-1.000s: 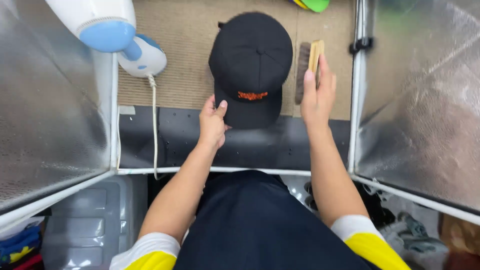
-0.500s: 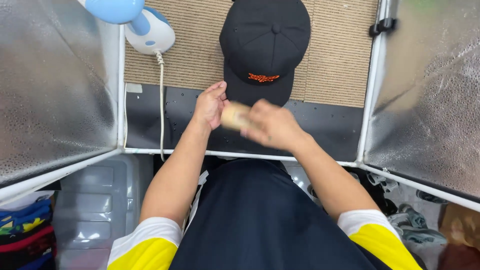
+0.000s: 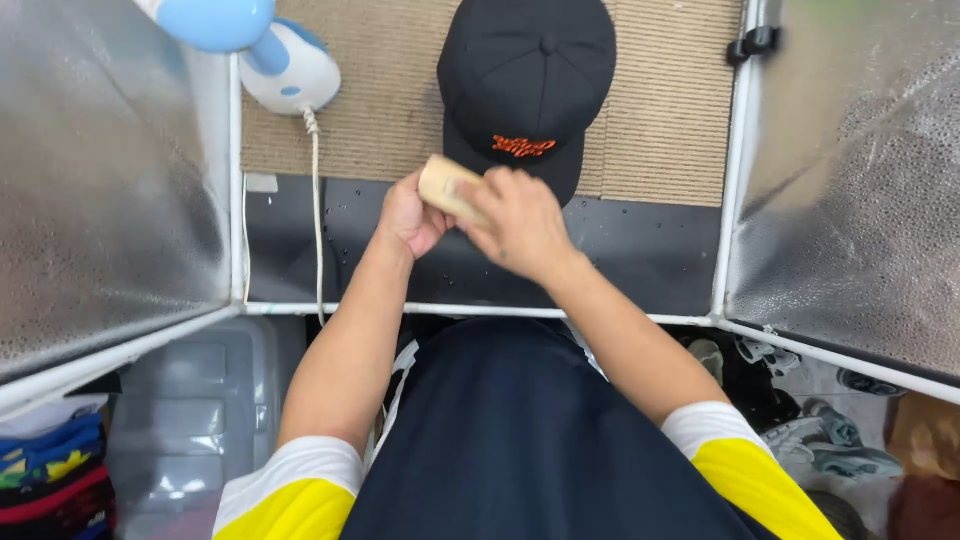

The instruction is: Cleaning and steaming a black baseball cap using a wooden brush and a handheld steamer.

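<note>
A black cap (image 3: 528,80) with an orange emblem lies on a tan mat (image 3: 380,110), its brim toward me. My right hand (image 3: 520,225) grips a wooden brush (image 3: 447,186) just in front of the brim. My left hand (image 3: 408,218) sits under the brush's left end, touching it; whether it grips the brim or the brush is hidden.
A white and blue handheld steamer (image 3: 262,45) with its cord (image 3: 317,210) sits at the back left. Silver reflective panels (image 3: 110,180) on a white frame (image 3: 735,170) wall both sides. A grey bin (image 3: 190,420), folded cloths and shoes lie on the floor below.
My right hand picked the brush up from beside the cap and brought it across to the brim's front. The left hand stayed at the brim.
</note>
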